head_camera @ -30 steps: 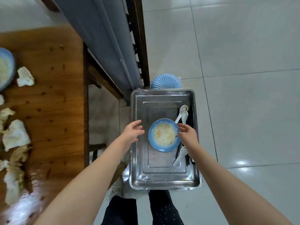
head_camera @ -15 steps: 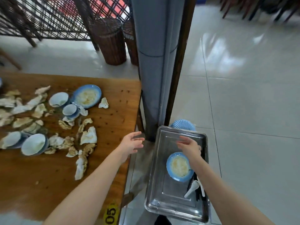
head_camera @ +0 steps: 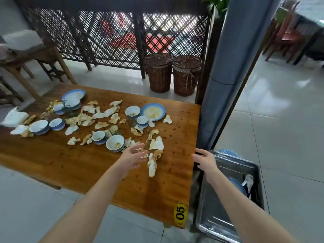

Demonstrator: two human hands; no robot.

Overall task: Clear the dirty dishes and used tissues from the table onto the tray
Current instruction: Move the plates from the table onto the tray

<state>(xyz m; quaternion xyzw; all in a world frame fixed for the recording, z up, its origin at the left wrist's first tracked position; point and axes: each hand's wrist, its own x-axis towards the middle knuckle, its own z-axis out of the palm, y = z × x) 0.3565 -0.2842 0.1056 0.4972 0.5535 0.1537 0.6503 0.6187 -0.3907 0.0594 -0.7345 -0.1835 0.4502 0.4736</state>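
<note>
Right hand (head_camera: 204, 160) is now off the blue plate (head_camera: 237, 187). It was touching the plate's rim a second ago. The plate is now sitting in the steel tray (head_camera: 212, 213) at lower right of the frame, with a white spoon (head_camera: 248, 180) beside it. That means one dish is delivered and the next pickup is starting.

View is swinging up and left compared with the earlier frames. The tray, centre frame a second ago, is now pushed to the lower right corner. The whole tabletop (head_camera: 70, 165) is showing, with wicker baskets (head_camera: 158, 72) behind it.

Left hand (head_camera: 133, 156) is reaching further out over the tabletop than half a second ago. Its grip is wide open with fingers spread, holding nothing. It is hovering just beside the crumpled tissues (head_camera: 157, 143) and a white bowl (head_camera: 115, 142), and whether it is touching them is unclear.

Right hand is hanging at the tabletop's right edge, near the tray's upper left corner. Its grip is loosely open and empty.

Most of the load is still waiting on the tabletop. Several bowls and cups, a dirty plate (head_camera: 153, 112) centre frame and many scattered tissues are there, so the task looks to be at an early stage. Likely next target is the tissues or the bowl nearest the left hand.
</note>
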